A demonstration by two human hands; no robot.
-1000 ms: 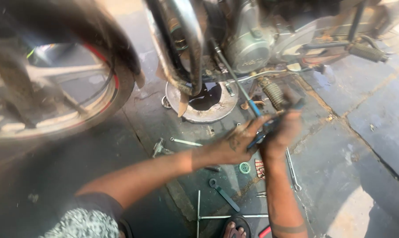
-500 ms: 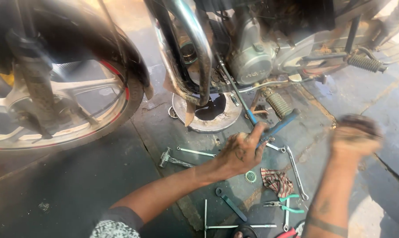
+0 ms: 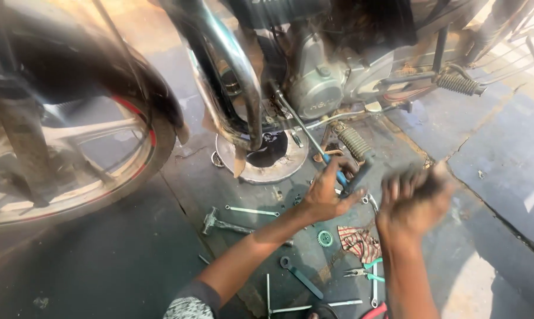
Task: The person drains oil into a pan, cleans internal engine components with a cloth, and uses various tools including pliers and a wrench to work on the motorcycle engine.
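Rubber and spokes: front wheel (image 3: 72, 171) of a motorcycle fills the left side, its black tyre edged with a red stripe, blurred.
Exhaust pipe: chromed exhaust pipe (image 3: 231, 82) curves down from the top, between the wheel and the engine.
Floor tools, left: hammer (image 3: 219, 223) lies on the dark paving just below a thin spanner (image 3: 252, 210).
Drain pan: round metal pan (image 3: 261, 158) sits under the engine with dark oil pooled in it.
Engine: grey engine case (image 3: 317, 88) sits above the pan, behind the long shaft of the tool.
Left hand: left hand (image 3: 329, 192) is closed around the blue handle of a long screwdriver (image 3: 314, 142).
Screwdriver position: shaft slants up and left from the fist to the underside of the engine, above the pan's right rim.
Footrest: ribbed footrest (image 3: 354, 142) hangs just beside the tool handle.
Floor tools, centre: small green gear (image 3: 325, 238) lies below the left wrist; a ring spanner (image 3: 302, 276) lies nearer the camera.
Rag: patterned rag (image 3: 361, 242) lies between the two forearms.
Pliers: green-handled pliers (image 3: 364, 273) lie just below the rag.
Right hand: right hand (image 3: 414, 201) is motion-blurred, fingers spread upward, holding nothing, near the screwdriver handle but apart from it.
Spring: coiled spring (image 3: 459, 84) shows at the upper right by the frame.
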